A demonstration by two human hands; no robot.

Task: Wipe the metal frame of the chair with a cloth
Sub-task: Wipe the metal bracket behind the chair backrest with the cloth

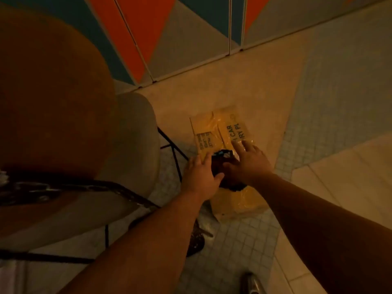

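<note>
Head view looks steeply down on two bare hands meeting over a dark cloth point(220, 166), a crumpled bundle with a pale patch at its top. The left hand point(201, 177) has its grip closed on the cloth's near-left side, thumb hooked over the edge, while the right hand point(246, 164) lies across the other side with fingers spread and the forefinger stretched forward, more pressing than pinching. The cloth sits on a yellowish plastic packet point(224, 132) with printed lettering, which lies flat on the floor point(244, 240) near the foot of a wall of orange, teal and grey panels point(169, 35). Both forearms reach forward and down, nearly straight, converging on the bundle. Left of the hands stands the chair point(53, 102), its brown seat and pale shell filling that side, with the thin black metal frame point(176, 162) running beneath it and one leg just beside the left hand. As a judgement, the task has barely begun: the cloth is being gathered, no part of the frame is touched, and all the wiping is left.
</note>
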